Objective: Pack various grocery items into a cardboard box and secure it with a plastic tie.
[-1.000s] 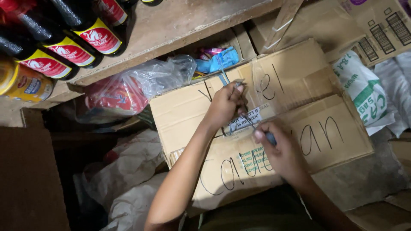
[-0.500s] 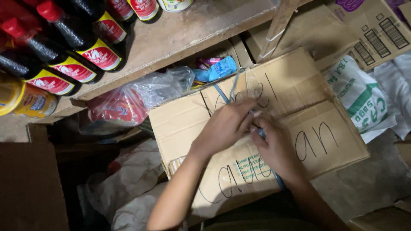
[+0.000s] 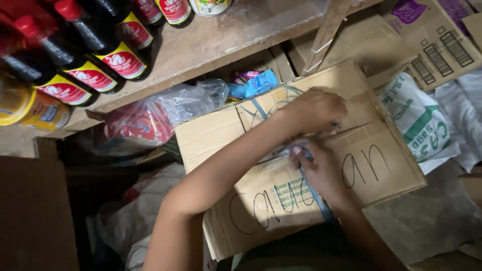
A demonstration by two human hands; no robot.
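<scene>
Blue plastic strapping [image 3: 314, 193] ran lengthwise over the cardboard box [image 3: 216, 135] below the wooden shelf [image 3: 221, 45]. Her right hand [image 3: 321, 170], nearer the box's near edge, pinched the strap shut; the left hand [image 3: 314, 109] lay curled beyond it, grip unclear.

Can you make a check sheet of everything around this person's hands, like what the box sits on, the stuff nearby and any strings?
Surface: a grey floor under the box, below a wooden shelf.
Job's things: a closed cardboard box with handwriting on its flaps, and a blue strap running across it.
Clutter: a clear plastic bag, blue packets, a white and green sack, a printed carton.
Grippers: the left hand rests on the box top; the right hand grips the blue strap.
Cables: nothing seen.
Surroundings: dark sauce bottles with red caps lying on the shelf, and a yellow jar.
</scene>
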